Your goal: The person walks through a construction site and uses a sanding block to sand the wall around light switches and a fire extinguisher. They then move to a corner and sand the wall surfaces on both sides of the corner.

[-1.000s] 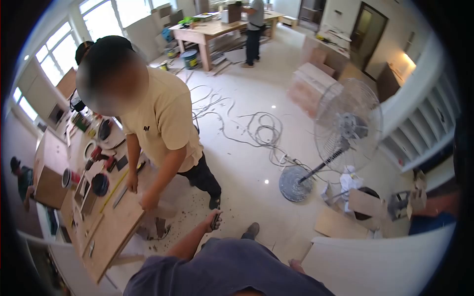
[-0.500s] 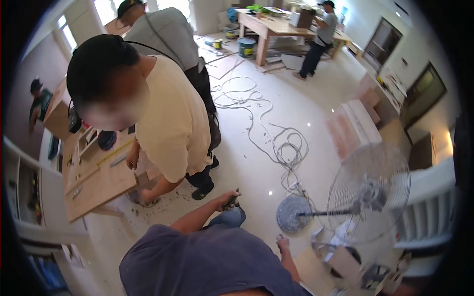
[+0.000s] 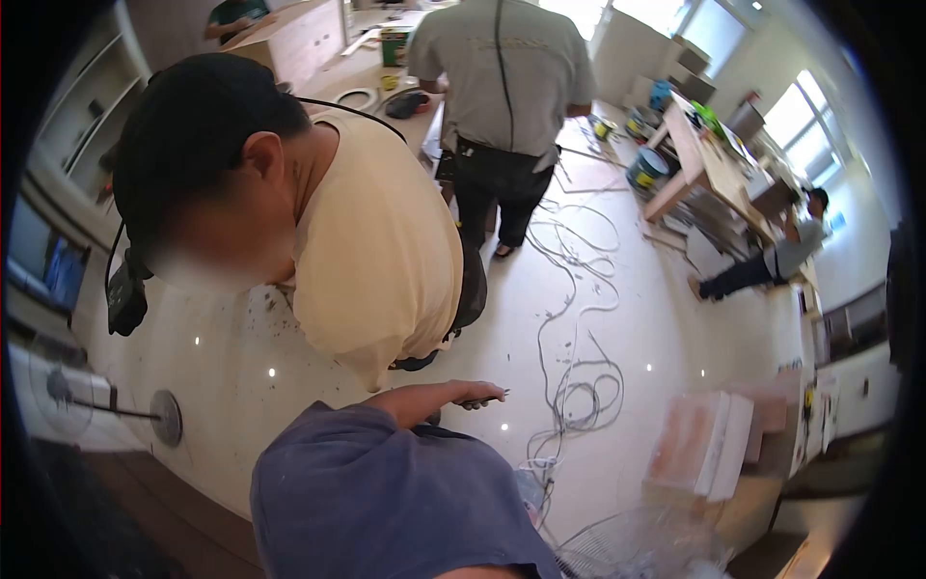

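Note:
My left hand is held out in front of my purple shirt, above the pale tiled floor. Its fingers are wrapped round a slim dark tool, whose narrow tip sticks out past the fingertips. The exact kind of tool is too small to make out. My right hand is out of view. To the left of my arm, a co-worker in a cream shirt and black cap bends forward, with the hands mostly hidden.
Loose cables lie coiled on the floor ahead. A fan guard shows at the lower right, below a box-like stack. A co-worker in grey stands ahead; another person is by a wooden table.
The view has swung left, and my right hand has left the picture. My left hand keeps hold of the dark tool. The co-worker in cream now appears closer, and the near workbench is out of view.

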The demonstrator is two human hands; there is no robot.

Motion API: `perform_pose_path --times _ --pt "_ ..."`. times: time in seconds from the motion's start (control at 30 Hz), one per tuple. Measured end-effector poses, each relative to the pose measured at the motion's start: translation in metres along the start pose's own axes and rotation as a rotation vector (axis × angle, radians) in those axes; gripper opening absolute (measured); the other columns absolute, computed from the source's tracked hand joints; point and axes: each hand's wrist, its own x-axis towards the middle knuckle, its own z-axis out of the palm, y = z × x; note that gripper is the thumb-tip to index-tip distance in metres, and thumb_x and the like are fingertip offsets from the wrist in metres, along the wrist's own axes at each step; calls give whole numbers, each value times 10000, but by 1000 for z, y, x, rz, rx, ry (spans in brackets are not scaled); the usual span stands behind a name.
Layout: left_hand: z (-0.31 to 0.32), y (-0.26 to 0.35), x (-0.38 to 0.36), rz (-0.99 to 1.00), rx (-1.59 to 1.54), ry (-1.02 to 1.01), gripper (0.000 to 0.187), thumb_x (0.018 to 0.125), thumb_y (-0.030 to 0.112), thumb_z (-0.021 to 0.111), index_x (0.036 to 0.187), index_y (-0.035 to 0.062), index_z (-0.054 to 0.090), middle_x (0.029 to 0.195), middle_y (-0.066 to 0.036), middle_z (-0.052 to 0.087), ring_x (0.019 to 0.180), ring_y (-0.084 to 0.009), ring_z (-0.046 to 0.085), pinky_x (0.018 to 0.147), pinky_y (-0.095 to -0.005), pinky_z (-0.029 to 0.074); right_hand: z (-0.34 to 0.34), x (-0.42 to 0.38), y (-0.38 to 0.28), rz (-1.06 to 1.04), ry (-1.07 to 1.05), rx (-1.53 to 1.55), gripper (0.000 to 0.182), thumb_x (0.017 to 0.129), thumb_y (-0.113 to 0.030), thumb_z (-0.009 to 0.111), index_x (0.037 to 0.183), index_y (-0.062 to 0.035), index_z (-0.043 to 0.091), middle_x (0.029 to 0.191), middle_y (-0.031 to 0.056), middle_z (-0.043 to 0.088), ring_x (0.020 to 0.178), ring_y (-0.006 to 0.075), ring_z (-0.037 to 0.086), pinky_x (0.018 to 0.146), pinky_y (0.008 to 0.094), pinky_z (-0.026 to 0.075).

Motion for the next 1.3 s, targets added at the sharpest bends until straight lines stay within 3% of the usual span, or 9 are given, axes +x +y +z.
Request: perform_pose_path --times 0.3,0.67,0.73,0.83,0.87,1.0,1.13,1.2,1.3 --pt "-56 -35 45 -66 -237 370 405 818 614 657 993 249 636 661 43 396 499 -84 334 441 -265 263 -145 117 -171 -148 -114 -358 415 898 -201 668 1250 19 668 1090 187 720 985 258 679 859 365 526" --pt "-2 17 29 -40 -486 786 332 876 466 619 748 174 526 512 21 343 408 -119 294 409 -320 221 -321 397 -228 -243 -146 -493 420 900 -138 638 1290 17 646 977 162 723 862 222 674 725 350 542" --pt "-3 1 54 -52 -556 785 351 848 486 642 760 163 540 496 17 349 404 -125 305 426 -338 243 -310 377 -306 -194 -66 -407 428 896 -114 587 1296 29 638 853 145 707 696 217 662 582 335 521" --pt "-1 -16 80 -95 -634 794 406 821 528 655 716 152 542 490 2 360 434 -127 349 452 -354 268 -301 423 -350 -60 -106 -118 321 894 -131 597 1164 -3 715 904 151 734 850 235 728 659 370 580" --pt "-1 -16 87 -132 -650 810 417 818 534 656 699 152 538 491 -2 367 440 -127 354 455 -355 269 -294 430 -379 -152 -184 -322 320 896 -134 612 1170 -3 712 894 157 726 780 217 708 557 358 548" --pt "-15 1 116 -107 -630 885 413 776 516 692 685 129 584 526 -25 465 461 -156 430 462 -374 323 -222 452 -500 -938 -485 -750 433 930 -260 610 1260 14 673 1038 179 757 840 243 746 788 340 555" --pt "-20 48 121 16 -602 1019 434 731 508 733 757 83 649 546 -35 515 476 -173 484 472 -393 370 -148 368 -664 -953 -687 -735 435 950 -327 577 1226 -10 687 905 187 747 836 294 741 804 409 548" --pt "-29 58 133 120 -548 1071 533 707 515 754 946 42 690 707 -83 637 600 -204 585 571 -393 465 -113 360 -714 -1198 -726 -737 432 960 -332 571 1215 -8 698 894 188 749 813 283 744 769 386 560" --pt "-30 67 136 139 -504 1134 689 699 513 762 1160 12 655 952 -135 699 815 -250 655 743 -385 522 -62 325 -779 -1135 -841 -772 438 975 -249 545 1293 37 640 987 189 753 792 237 725 753 334 565"
